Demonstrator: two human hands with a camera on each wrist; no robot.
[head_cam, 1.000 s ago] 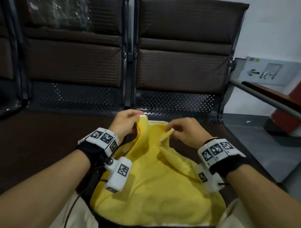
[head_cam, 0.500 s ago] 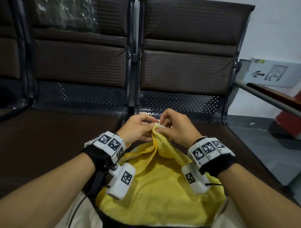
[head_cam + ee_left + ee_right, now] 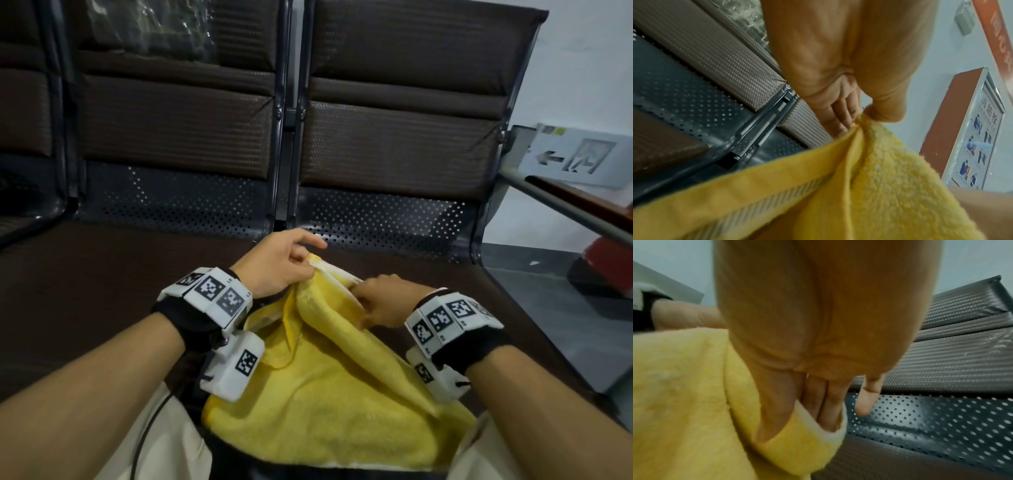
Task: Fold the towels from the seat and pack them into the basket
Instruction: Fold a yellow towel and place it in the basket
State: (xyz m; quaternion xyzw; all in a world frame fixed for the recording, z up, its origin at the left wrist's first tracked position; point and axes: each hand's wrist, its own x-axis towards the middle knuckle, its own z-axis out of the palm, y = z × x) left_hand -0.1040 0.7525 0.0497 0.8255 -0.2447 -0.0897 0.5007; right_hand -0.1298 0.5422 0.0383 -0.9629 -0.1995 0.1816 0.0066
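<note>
A yellow towel [image 3: 342,394] lies over my lap and the front of the brown seat [image 3: 428,274], folded lengthwise with a ridge running up to my hands. My left hand [image 3: 308,262] pinches its gathered top corners between thumb and fingers; the left wrist view shows this pinch [image 3: 861,116] on the yellow towel [image 3: 890,178]. My right hand [image 3: 370,301] is lower on the folded edge. In the right wrist view its fingers [image 3: 824,402] lie straight, tucked inside a fold of the towel [image 3: 684,394], thumb free. No basket is in view.
A row of brown padded seats with perforated metal backs [image 3: 376,219] stands in front. Clear plastic wrap [image 3: 147,27] lies on the left backrest. A metal armrest rail [image 3: 565,205] runs at the right, with a red object [image 3: 606,263] on the floor beyond.
The two top corners came together in my left hand. My right hand then let go of them and slid down and right along the folded edge.
</note>
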